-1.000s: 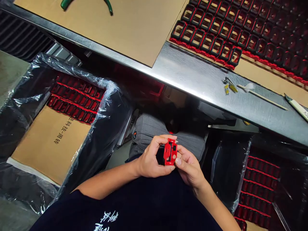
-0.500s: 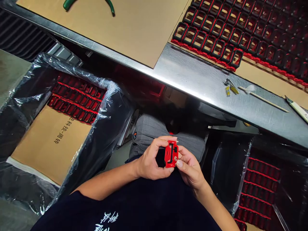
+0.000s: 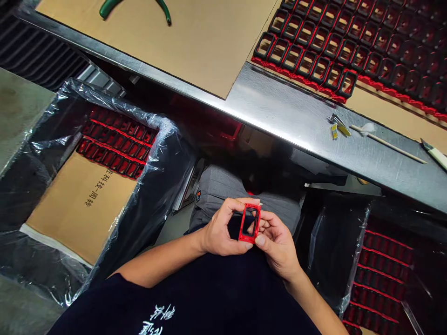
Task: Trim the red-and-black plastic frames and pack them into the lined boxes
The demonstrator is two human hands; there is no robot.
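Above my lap I hold a small red plastic frame [image 3: 241,236] with a black inner rim, its rectangular opening facing up at me. My left hand [image 3: 223,230] grips it from the left, thumb along one short end and fingers at the other. On the right side, my right hand [image 3: 278,244] pinches the lower corner with the thumb, its fingers curled behind the edge. Similar red and black frames [image 3: 307,63] stand in tight rows on cardboard on the metal bench [image 3: 279,111] ahead.
A plastic-lined bin [image 3: 162,139] at left holds cardboard [image 3: 77,200] and rows of frames [image 3: 117,146]. Another lined bin at right holds more frames [image 3: 380,274]. On the bench lie a nail clipper [image 3: 338,125], a cotton-tipped stick [image 3: 394,146], a knife [image 3: 435,154] and a green-handled tool [image 3: 108,7].
The red frame has been turned over in my fingers: its slotted side faced me before, and now its wide opening does. Both hands stay in nearly the same place.
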